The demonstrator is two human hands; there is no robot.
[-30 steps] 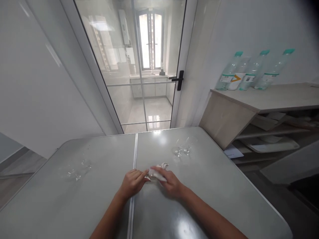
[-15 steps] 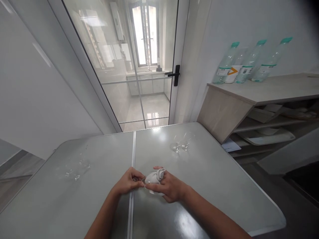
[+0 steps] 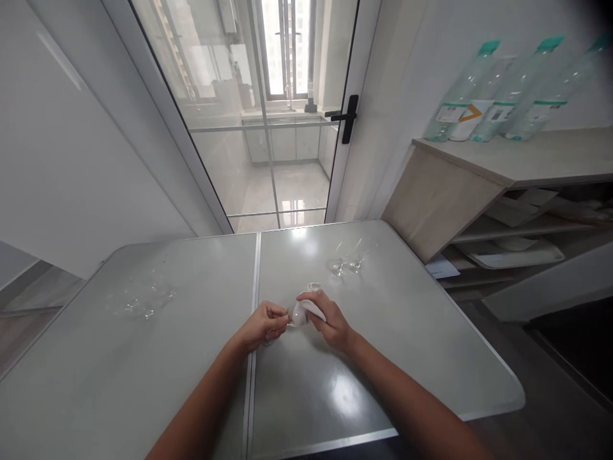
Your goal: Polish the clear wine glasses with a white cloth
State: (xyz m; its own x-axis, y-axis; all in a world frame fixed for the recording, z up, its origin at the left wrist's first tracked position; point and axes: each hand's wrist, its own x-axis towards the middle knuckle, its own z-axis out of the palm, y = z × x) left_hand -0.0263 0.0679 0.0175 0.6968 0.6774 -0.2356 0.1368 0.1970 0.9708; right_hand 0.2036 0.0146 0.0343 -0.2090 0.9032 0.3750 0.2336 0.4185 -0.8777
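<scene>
Left grip (image 3: 261, 325) around clear glass (image 3: 299, 316), right grip (image 3: 336, 327) around white cloth (image 3: 315, 310), less bunched than before

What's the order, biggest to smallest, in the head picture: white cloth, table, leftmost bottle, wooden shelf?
Table
Wooden shelf, cut off by the picture's edge
Leftmost bottle
White cloth, partly hidden by the right hand

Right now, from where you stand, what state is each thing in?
Left hand: closed on the glass's stem.
Right hand: gripping the cloth.
Held glass: tilted sideways.
White cloth: bunched against its bowl.
Two right-side glasses: upright.
Left-side glasses: on the table, too faint to count.
Green-capped bottles: upright, capped.
Door: looks shut.
</scene>
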